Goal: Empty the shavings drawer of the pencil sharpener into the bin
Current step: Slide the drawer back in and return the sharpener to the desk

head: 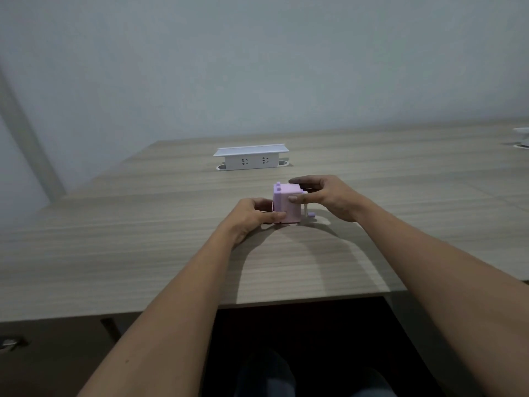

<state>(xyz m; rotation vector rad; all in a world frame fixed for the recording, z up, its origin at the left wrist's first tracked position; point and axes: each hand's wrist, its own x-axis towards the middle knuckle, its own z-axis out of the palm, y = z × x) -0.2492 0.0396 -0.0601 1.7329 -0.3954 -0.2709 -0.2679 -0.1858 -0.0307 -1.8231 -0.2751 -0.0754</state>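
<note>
A small lilac pencil sharpener [287, 206] stands on the wooden desk [171, 239], its crank handle [310, 214] pointing right. My right hand [323, 196] grips the body from the top and right side, thumb on the front face. My left hand [253, 214] pinches the low left end, where a clear drawer [272, 209] peeks out; most of the drawer is hidden by my fingers. No bin is in view.
A white pop-up socket box [251, 157] sits at the back of the desk. Another white fitting [522, 137] shows at the far right edge. A dark gap under the desk front holds my legs [266, 373]. A grey wall rises behind.
</note>
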